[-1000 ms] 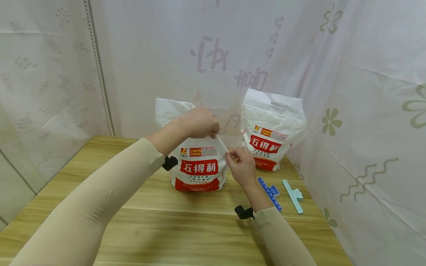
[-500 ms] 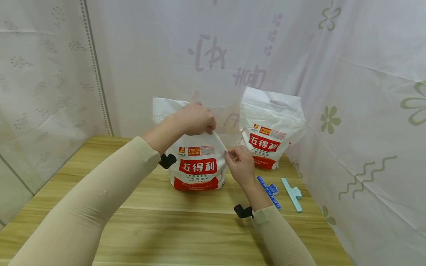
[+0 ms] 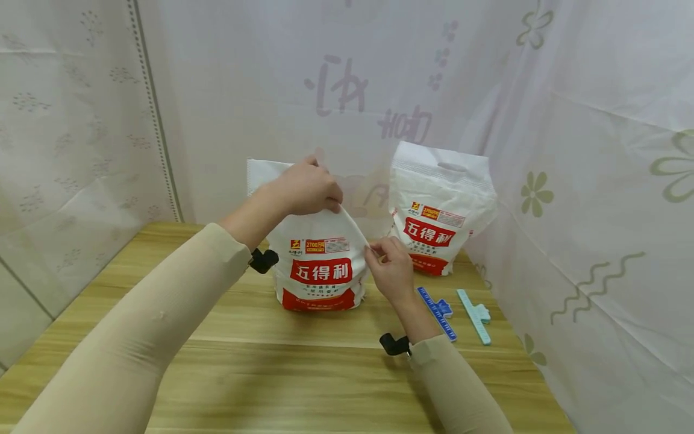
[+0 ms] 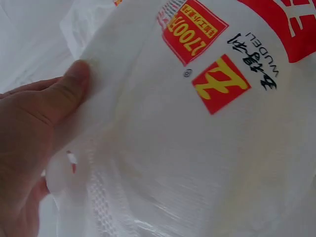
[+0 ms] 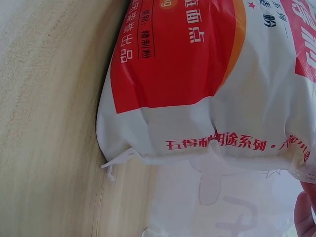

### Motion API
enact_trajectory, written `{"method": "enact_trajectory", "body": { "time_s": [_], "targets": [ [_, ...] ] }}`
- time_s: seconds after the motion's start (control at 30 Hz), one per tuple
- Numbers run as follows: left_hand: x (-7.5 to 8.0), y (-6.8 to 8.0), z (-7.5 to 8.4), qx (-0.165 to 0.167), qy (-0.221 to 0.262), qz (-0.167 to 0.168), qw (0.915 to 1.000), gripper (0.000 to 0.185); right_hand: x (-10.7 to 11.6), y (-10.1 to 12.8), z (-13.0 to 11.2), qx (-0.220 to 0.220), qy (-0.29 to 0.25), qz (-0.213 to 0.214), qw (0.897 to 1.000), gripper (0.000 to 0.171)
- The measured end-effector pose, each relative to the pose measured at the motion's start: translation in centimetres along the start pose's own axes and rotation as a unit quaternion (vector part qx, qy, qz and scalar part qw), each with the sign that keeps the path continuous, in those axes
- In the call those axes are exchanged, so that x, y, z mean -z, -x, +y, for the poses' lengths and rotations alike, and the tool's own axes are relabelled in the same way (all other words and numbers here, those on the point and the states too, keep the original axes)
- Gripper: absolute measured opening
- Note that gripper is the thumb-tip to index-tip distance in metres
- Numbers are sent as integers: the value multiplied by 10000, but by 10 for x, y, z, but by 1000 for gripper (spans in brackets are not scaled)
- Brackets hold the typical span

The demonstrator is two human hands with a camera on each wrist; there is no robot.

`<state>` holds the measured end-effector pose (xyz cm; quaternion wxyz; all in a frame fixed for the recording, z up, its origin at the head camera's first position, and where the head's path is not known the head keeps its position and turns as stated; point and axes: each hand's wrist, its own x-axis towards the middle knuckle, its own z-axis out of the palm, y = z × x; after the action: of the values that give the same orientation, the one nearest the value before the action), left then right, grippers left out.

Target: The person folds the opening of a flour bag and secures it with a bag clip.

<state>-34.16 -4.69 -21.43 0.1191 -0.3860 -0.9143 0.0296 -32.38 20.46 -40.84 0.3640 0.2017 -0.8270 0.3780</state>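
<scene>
A white and red flour bag stands upright on the table before me. My left hand pinches its upper edge, and the white handle band shows to the left of that hand. In the left wrist view, the thumb of my left hand lies on the front of the white fabric; its other fingers are mostly behind the bag. My right hand pinches the bag's upper right side edge between thumb and fingertips. In the right wrist view, only some fingertips of my right hand appear, beside the flour bag.
A second, similar flour bag with a handle slot stands at the back right. A blue sealing clip and a light-blue sealing clip lie right of my right hand on the wooden table. Patterned curtains enclose the back and sides.
My left hand has slid a little left and up along the bag's upper edge. The right hand keeps its pinch on the side edge. The whole view has shifted slightly.
</scene>
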Motion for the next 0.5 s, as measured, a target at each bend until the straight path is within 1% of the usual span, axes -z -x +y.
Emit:
{"method": "enact_trajectory", "body": {
  "time_s": [0.07,0.17,0.2,0.27,0.3,0.37,0.5],
  "targets": [
    [5,4,-4,188,211,-82,9996,30,0,0,-1,27,38,1,10000,4],
    [15,12,-13,652,537,-188,9963,42,-1,-1,-2,57,52,15,10000,5],
    [18,15,-16,829,681,-221,9940,42,-1,-1,-2,84,62,32,9999,5],
    [23,20,-22,1087,902,-250,9897,35,-1,-2,-1,118,70,65,9999,5],
    [24,21,-24,1149,986,-254,9881,29,-2,-2,-1,115,62,81,9999,5],
    [25,23,-26,1169,1121,-229,9865,19,-2,-1,-1,85,60,93,9999,5],
    [22,23,-27,1002,1051,-75,9894,11,-2,1,-1,-66,78,16,9999,5]
  ]
}}
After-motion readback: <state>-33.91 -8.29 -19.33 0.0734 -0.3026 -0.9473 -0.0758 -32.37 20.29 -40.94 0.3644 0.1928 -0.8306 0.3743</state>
